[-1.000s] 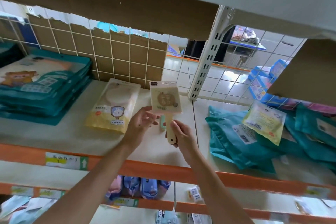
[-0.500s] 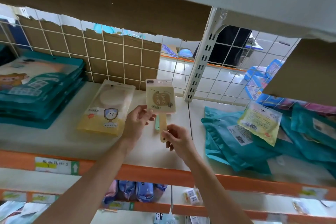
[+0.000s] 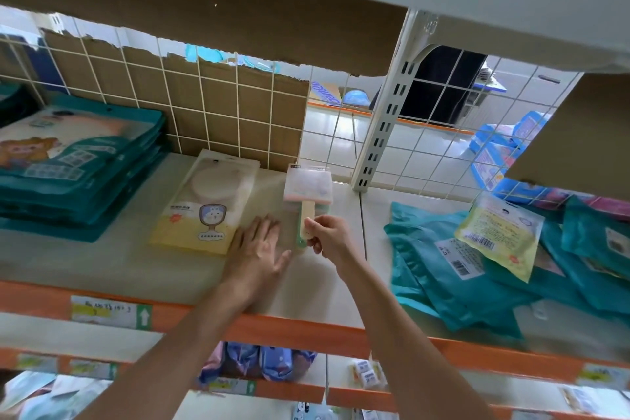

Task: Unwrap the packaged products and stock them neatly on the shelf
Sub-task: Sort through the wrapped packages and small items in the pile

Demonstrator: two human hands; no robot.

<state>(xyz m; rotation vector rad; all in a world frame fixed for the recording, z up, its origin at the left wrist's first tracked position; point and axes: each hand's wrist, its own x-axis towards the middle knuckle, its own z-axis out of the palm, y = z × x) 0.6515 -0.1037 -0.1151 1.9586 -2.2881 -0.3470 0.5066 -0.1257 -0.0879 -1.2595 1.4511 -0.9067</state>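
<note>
While the right hand (image 3: pixel 329 237) is pinching its handle in a thumb-and-finger grip, the paddle-shaped packet (image 3: pixel 308 186) is lying mid-shelf (image 3: pixel 102 262), long axis running front to back. Its head is pointing at the wire grid (image 3: pixel 218 112), its handle toward the person. Left hand (image 3: pixel 257 249) is resting flat with fingers spread, beside the yellow pouch (image 3: pixel 204 204).

We see bright light from the far side, glaring off the floor (image 3: pixel 325 147) beyond. The shelf (image 3: pixel 102 262) bows toward the edges; near corners blur.
</note>
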